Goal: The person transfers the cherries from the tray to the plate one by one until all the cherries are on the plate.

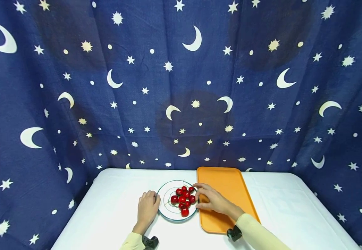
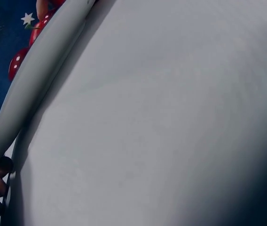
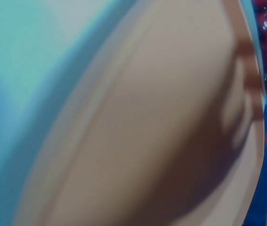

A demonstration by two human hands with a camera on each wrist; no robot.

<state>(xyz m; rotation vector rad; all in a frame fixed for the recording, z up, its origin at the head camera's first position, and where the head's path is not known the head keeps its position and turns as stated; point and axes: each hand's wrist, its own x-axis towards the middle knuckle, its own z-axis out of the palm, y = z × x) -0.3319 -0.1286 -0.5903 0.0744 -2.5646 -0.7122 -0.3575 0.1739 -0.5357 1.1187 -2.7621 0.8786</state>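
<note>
A round clear plate with a greenish rim holds a heap of red cherries, some with thin stems. At its left edge is my left hand, gripping the rim; in the left wrist view fingers show beneath the plate. My right hand reaches in from the right, thumb and fingers spread apart. Its fingertips come right at the cherries on the right side of the heap, and the thumb is near the plate's right rim. Nothing shows between thumb and fingers.
An orange rectangular tray lies right of the plate, under my right forearm, its left edge close to the plate. Both stand on a white-covered table. A dark blue curtain with moons and stars hangs behind and at the sides.
</note>
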